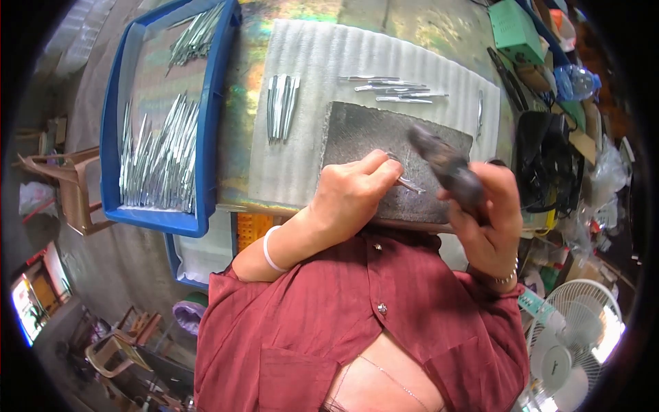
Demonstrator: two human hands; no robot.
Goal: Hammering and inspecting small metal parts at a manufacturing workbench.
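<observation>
My left hand [360,182] is closed over the dark grey pad [357,134], pinching a slim silvery metal piece [412,185]. One end of the piece sticks out to the right of my fingers; the rest is hidden in the hand. My right hand [491,206] grips a dark, elongated hand tool [446,165], blurred by motion, whose far end reaches over the pad. What kind of tool it is cannot be made out. Beyond the pad, several slim metal pieces [395,89] lie on a white foam sheet [309,55], with a neat row of tapered ones [281,110] at its left.
A blue tray [206,137] of many tapered metal pieces [161,158] stands at the left. A single piece [480,113] lies at the foam's right side. On the right are a green box [515,34], a plastic bottle [576,82], a black bag-like item [546,151] and a fan [573,329].
</observation>
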